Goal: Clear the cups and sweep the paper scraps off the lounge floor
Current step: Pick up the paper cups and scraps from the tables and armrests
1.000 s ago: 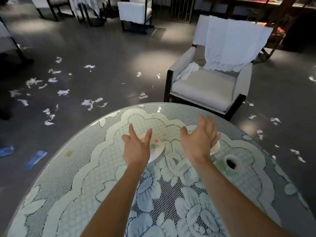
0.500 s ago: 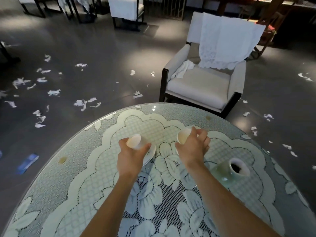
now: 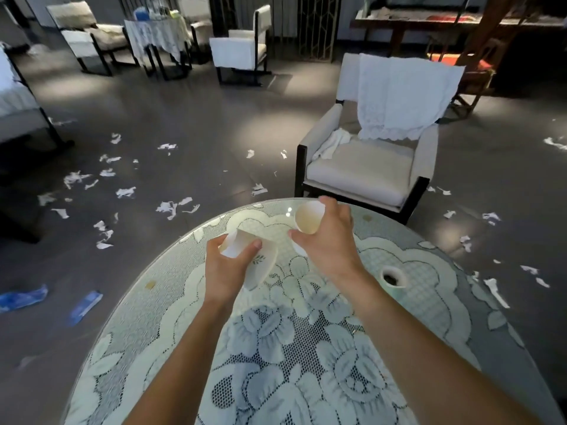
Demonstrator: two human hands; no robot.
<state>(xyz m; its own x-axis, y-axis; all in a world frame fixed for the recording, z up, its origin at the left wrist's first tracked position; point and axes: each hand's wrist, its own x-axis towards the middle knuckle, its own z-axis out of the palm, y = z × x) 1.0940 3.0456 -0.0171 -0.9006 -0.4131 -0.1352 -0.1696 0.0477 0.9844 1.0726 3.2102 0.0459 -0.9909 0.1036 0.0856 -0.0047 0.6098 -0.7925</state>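
Note:
My left hand (image 3: 225,265) grips a white paper cup (image 3: 234,242) tilted on its side, above a saucer (image 3: 262,266) with a green sprig print. My right hand (image 3: 328,240) holds a second paper cup (image 3: 308,216), lifted with its mouth facing me, and a bit of another saucer (image 3: 297,248) shows under that hand. A third cup (image 3: 392,277) with dark liquid stands on the round glass table (image 3: 491,302) to the right. White paper scraps (image 3: 171,207) lie scattered over the grey floor on the left, and more scraps (image 3: 491,216) on the right.
A white armchair (image 3: 365,173) with a lace cloth over its back stands just beyond the table. Further chairs and a small covered table (image 3: 156,35) are at the back. Blue wrappers (image 3: 84,306) lie on the floor at the left.
Both hands closed round the two cups and lifted them off the saucers. The right cup rose higher and tipped toward me; the left cup tilted sideways.

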